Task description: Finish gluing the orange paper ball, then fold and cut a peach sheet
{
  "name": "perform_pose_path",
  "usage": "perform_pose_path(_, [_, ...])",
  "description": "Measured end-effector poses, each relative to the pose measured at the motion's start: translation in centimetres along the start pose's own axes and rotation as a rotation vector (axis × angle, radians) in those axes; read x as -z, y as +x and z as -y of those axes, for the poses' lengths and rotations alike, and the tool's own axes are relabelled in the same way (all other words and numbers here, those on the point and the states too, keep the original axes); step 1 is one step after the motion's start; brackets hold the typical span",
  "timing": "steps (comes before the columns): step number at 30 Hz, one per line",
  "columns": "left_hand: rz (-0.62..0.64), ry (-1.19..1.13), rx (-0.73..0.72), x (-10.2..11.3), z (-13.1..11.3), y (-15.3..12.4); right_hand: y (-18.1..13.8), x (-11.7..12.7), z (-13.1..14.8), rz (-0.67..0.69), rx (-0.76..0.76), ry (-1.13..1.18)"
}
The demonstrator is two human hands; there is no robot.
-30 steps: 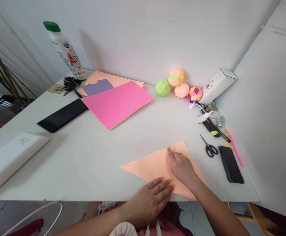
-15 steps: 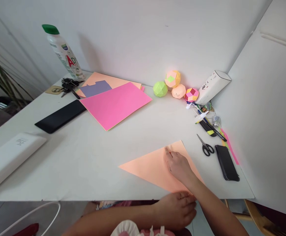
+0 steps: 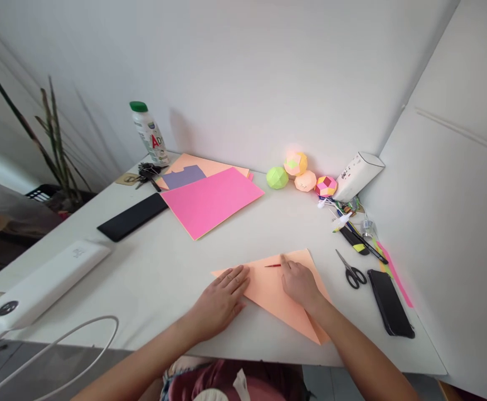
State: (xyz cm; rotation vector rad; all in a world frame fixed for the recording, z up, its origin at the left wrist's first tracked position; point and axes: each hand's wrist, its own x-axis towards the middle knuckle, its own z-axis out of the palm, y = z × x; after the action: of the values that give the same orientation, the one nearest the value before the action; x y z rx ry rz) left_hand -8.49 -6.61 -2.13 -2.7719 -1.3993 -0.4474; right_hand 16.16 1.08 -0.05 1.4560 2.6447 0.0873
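A folded peach sheet of paper (image 3: 268, 292) lies near the front edge of the desk, its lower right corner lifting a little. My left hand (image 3: 220, 301) rests flat, fingers stretched together, on the sheet's left part. My right hand (image 3: 300, 281) lies on the right part, its index finger extended to the top edge and the other fingers curled. Out of that hand, pointing left, sticks a slim red pen-like stick (image 3: 273, 265) with a thin dark tip; its other end is hidden in my fingers.
Black-handled scissors (image 3: 354, 275) and a black phone (image 3: 389, 303) lie at the right. Folded paper balls (image 3: 277, 177) stand by the wall. Pink paper (image 3: 214, 203), a black flat case (image 3: 132, 217), a bottle (image 3: 149, 136) and a white corded device (image 3: 55, 278) occupy the left.
My left hand has moved from the sheet's lower right corner to its left part and flattened. The red stick now points left from my right hand. The camera view has shifted.
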Motion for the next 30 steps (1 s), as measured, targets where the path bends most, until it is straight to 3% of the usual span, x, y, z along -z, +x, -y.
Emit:
perform_pose_path(4, [-0.040,0.031,0.022,-0.6,2.7,0.7,2.5,-0.2,-0.6,-0.024,-0.026,0.008])
perform_pose_path(9, [-0.150,-0.018,0.091,-1.2,3.5,0.8,4.4,-0.5,-1.5,-0.074,-0.096,0.014])
perform_pose_path(16, [-0.315,-0.040,0.199,-0.5,3.7,-1.3,3.0,0.0,-5.4,-0.179,-0.378,-0.007])
perform_pose_path(19, [-0.380,-0.039,0.240,-0.2,4.4,-1.3,2.0,1.0,-7.0,-0.215,-0.417,0.003])
perform_pose_path(22, [-0.413,0.000,0.277,0.0,4.8,-0.8,1.6,2.1,-5.5,-0.231,-0.259,0.058])
perform_pose_path(27, [-0.402,0.041,0.341,0.0,4.9,-0.4,3.5,3.1,2.8,-0.131,0.328,0.191])
perform_pose_path(30, [-0.377,0.057,0.361,-0.1,4.7,-0.6,5.5,3.1,6.9,-0.075,0.508,0.189])
